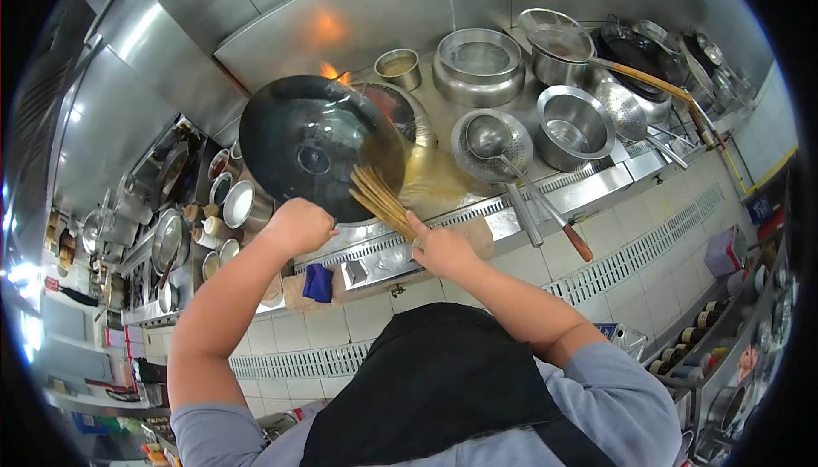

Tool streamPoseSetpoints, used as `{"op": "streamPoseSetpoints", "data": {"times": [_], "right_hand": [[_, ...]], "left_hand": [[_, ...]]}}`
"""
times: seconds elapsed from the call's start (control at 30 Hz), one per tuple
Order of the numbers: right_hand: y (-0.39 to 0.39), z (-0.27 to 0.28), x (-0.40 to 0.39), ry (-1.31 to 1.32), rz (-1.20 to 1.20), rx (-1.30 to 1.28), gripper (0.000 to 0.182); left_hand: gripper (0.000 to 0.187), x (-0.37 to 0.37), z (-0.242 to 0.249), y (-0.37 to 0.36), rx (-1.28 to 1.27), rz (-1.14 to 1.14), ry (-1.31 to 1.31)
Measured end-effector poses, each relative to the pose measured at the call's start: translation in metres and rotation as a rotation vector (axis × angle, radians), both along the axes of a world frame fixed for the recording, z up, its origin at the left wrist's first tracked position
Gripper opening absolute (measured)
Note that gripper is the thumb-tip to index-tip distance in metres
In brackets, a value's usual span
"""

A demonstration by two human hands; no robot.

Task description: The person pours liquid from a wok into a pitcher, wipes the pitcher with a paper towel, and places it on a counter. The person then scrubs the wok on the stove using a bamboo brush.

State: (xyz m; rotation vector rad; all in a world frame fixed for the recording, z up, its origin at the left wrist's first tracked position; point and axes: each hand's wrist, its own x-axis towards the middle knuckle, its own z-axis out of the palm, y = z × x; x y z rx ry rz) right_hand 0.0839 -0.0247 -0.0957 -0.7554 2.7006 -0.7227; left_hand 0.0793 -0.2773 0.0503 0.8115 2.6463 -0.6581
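Observation:
A large dark wok (pixel 281 135) is tilted over the stove, its inside facing me and shiny with wet. My left hand (pixel 300 225) is closed in a fist at the wok's near left edge, gripping it there; the part inside the fist is hidden. In my right hand (pixel 441 250) is a bamboo wok brush (pixel 381 198), held by its near end. The brush's splayed tips overlap the right side of the wok. Behind the wok, a flame (pixel 331 71) rises from the burner (pixel 392 109).
Right of the burner are a perforated skimmer (pixel 464 160) with a ladle (pixel 487 136) on it, and a steel pot (pixel 576 129). A long-handled strainer (pixel 556 34) lies across another pot. Seasoning containers (pixel 247 204) stand at left. A blue cloth (pixel 318 283) lies on the front edge.

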Motion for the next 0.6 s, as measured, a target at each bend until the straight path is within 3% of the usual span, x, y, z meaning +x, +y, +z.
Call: {"op": "streamPoseSetpoints", "data": {"times": [0.13, 0.17, 0.4, 0.53, 0.6], "right_hand": [[0.003, -0.017, -0.002, -0.069, -0.056, -0.064, 0.073], [0.004, -0.019, 0.0, -0.109, -0.086, -0.108, 0.074], [-0.003, -0.044, 0.012, -0.328, -0.194, -0.295, 0.076], [-0.002, -0.057, 0.015, -0.325, -0.222, -0.319, 0.076], [0.002, -0.065, 0.016, -0.278, -0.234, -0.456, 0.076]], "left_hand": [[0.035, -0.006, 0.005, 0.016, -0.059, -0.038, 0.001], [0.025, -0.007, 0.007, 0.022, -0.052, -0.065, 0.0], [0.028, -0.014, 0.012, 0.064, -0.189, -0.171, 0.005], [0.027, -0.015, 0.018, 0.07, -0.218, -0.137, -0.021], [0.028, -0.017, 0.017, 0.057, -0.189, -0.132, -0.032]]}}
